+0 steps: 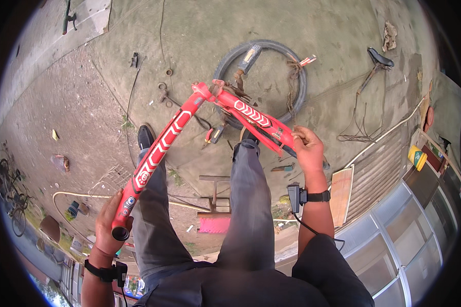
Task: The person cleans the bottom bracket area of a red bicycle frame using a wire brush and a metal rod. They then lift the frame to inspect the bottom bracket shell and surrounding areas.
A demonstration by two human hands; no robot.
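Both my hands hold a red bicycle frame [161, 146] with white chevron markings, raised above the ground in front of my legs. My left hand [110, 222] wraps round the lower left tube, beside its open round end. At the other side my right hand [308, 148] grips the end of the right-hand section, thumb and fingers closed on it. The two sections meet at an angle at a joint at the top middle. Beneath the right section lies a black bicycle wheel [303, 77], partly covered by the frame.
A bicycle saddle on its post [380, 59] lies at the far right, near a thin metal rack [356, 137]. Pliers [209, 135] and a grey-black tool [250, 59] rest by the wheel. A pink-topped stool [213, 224] stands between my legs. A yellow tub [417, 157] is at right.
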